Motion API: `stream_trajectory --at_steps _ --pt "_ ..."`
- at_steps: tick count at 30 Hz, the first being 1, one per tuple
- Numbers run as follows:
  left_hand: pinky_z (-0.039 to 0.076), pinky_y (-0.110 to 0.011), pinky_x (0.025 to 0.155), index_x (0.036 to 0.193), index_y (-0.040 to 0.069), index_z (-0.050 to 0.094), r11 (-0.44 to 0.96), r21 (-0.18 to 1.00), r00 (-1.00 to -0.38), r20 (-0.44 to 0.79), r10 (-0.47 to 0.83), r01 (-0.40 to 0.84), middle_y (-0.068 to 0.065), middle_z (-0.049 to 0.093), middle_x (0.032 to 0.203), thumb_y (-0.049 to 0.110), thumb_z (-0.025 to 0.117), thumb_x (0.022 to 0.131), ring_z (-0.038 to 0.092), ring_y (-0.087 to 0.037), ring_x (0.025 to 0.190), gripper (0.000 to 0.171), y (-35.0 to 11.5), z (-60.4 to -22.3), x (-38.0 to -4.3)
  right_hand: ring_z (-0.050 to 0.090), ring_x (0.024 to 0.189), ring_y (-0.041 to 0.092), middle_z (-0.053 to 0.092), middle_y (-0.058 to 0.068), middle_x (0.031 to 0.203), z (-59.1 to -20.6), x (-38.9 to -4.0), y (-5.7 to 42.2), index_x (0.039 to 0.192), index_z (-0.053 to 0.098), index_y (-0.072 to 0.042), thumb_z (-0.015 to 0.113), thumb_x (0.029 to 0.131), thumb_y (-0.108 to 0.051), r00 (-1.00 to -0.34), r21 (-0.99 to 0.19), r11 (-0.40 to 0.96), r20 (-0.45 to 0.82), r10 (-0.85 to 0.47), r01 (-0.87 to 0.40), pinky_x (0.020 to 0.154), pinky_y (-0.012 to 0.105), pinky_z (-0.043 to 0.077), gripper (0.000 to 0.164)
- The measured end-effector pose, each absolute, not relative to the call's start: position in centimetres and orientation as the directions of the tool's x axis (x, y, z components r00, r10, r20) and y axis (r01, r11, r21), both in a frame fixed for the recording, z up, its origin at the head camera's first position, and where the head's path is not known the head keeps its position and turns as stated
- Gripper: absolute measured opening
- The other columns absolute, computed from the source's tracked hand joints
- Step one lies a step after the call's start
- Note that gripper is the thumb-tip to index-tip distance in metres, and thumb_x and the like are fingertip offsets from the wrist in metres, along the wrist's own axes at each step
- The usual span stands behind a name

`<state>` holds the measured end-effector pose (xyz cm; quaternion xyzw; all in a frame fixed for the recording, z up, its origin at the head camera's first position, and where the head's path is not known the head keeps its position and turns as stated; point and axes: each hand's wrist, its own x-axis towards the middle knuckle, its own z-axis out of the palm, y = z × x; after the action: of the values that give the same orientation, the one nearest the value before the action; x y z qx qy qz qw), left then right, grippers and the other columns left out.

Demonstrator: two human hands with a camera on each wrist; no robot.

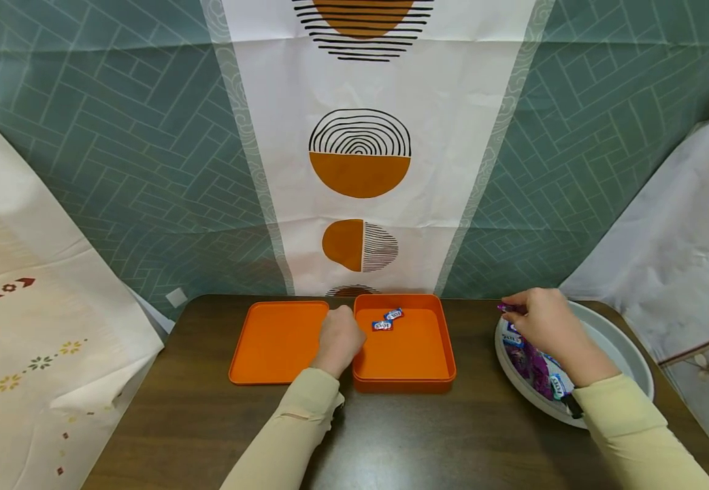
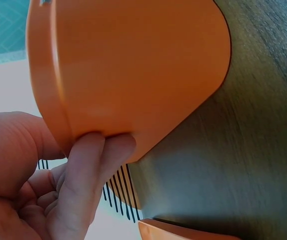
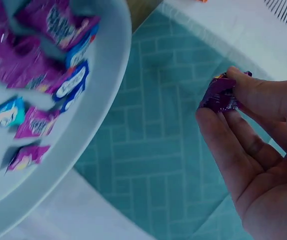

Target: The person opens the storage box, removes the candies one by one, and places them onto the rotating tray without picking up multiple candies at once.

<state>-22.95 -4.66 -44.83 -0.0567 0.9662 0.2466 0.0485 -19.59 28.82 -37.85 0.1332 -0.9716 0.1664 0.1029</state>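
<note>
My left hand grips the left wall of a shallow orange box. In the left wrist view, its fingers press flat along the outside of the box, with the thumb at the rim. Two small candies in blue, white and red wrappers lie inside the box. Over the far left rim of a round pale bowl, my right hand pinches a purple wrapped candy between thumb and fingertips. Purple, blue and turquoise wrapped candies lie in the bowl.
A flat orange lid or tray lies left of the box on the dark wooden table. A patterned green and white cloth hangs behind the table. Light cloths hang at both sides.
</note>
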Motion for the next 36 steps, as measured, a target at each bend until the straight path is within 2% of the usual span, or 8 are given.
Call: stream_trajectory --at_steps 3,8,15,19,24,27,36 --pt "0.048 -0.029 0.051 0.089 0.001 0.064 0.871 0.473 -0.99 -0.115 -0.084 -0.129 -0.005 0.057 0.073 0.014 0.073 0.073 0.052 -0.019 0.056 0.022 -4.7 -44.8 -22.9 0.054 0.06 0.01 0.066 0.005 0.079 -37.6 -19.6 30.0 0.098 0.069 -0.001 0.069 0.079 -0.013 -0.953 -0.293 0.923 0.244 -0.181 -0.25 0.057 0.036 0.048 0.022" --pt "0.047 -0.028 0.049 0.088 0.002 0.063 0.871 0.476 -0.99 -0.11 -0.084 -0.126 -0.004 0.056 0.072 0.014 0.072 0.073 0.052 -0.019 0.056 0.021 -4.7 -44.8 -23.0 0.055 0.063 0.015 0.065 0.005 0.078 -37.8 -19.5 32.6 0.098 0.068 0.0 0.068 0.079 -0.015 -0.969 -0.294 0.939 0.217 -0.118 -0.18 0.059 0.04 0.049 0.024" --pt "0.047 -0.029 0.049 0.088 0.002 0.064 0.872 0.474 -0.99 -0.113 -0.079 -0.123 -0.005 0.056 0.073 0.014 0.072 0.073 0.052 -0.019 0.056 0.021 -4.7 -44.7 -23.0 0.051 0.059 0.016 0.062 0.003 0.071 -39.4 -19.6 36.5 0.09 0.068 0.0 0.066 0.078 -0.013 -0.985 -0.292 0.953 0.166 -0.037 -0.085 0.051 0.035 0.045 0.018" --pt "0.047 -0.029 0.05 0.087 0.002 0.064 0.871 0.475 -0.99 -0.113 -0.08 -0.125 -0.005 0.056 0.072 0.013 0.071 0.073 0.052 -0.019 0.056 0.02 -4.7 -44.7 -22.9 0.053 0.06 0.02 0.062 0.006 0.071 -40.2 -19.4 38.1 0.086 0.068 0.002 0.069 0.074 -0.013 -0.994 -0.304 0.952 0.109 0.01 -0.024 0.049 0.034 0.046 0.019" --pt "0.047 -0.028 0.049 0.087 0.002 0.063 0.865 0.484 -0.989 -0.122 -0.084 -0.133 -0.004 0.056 0.072 0.013 0.071 0.074 0.052 -0.019 0.056 0.02 -4.8 -44.8 -22.9 0.056 0.065 0.031 0.063 0.014 0.074 -41.0 -19.1 39.4 0.08 0.067 0.003 0.07 0.067 -0.011 -0.99 -0.272 0.962 0.139 0.035 -0.005 0.054 0.042 0.047 0.02" --pt "0.047 -0.028 0.049 0.088 0.002 0.063 0.865 0.485 -0.989 -0.12 -0.084 -0.132 -0.005 0.056 0.073 0.013 0.072 0.073 0.052 -0.019 0.055 0.02 -4.8 -44.9 -23.0 0.054 0.065 0.033 0.062 0.016 0.075 -41.5 -19.1 40.0 0.08 0.066 0.003 0.067 0.066 -0.01 -0.987 -0.269 0.963 0.145 0.065 0.024 0.053 0.042 0.045 0.019" --pt "0.047 -0.028 0.05 0.089 0.001 0.063 0.861 0.492 -0.989 -0.119 -0.083 -0.131 -0.005 0.056 0.072 0.013 0.073 0.072 0.052 -0.02 0.055 0.023 -4.8 -45.0 -23.1 0.047 0.064 0.029 0.059 0.017 0.074 -43.0 -19.2 41.4 0.083 0.064 0.006 0.065 0.069 -0.01 -0.99 -0.253 0.96 0.04 0.134 0.12 0.049 0.035 0.042 0.021"
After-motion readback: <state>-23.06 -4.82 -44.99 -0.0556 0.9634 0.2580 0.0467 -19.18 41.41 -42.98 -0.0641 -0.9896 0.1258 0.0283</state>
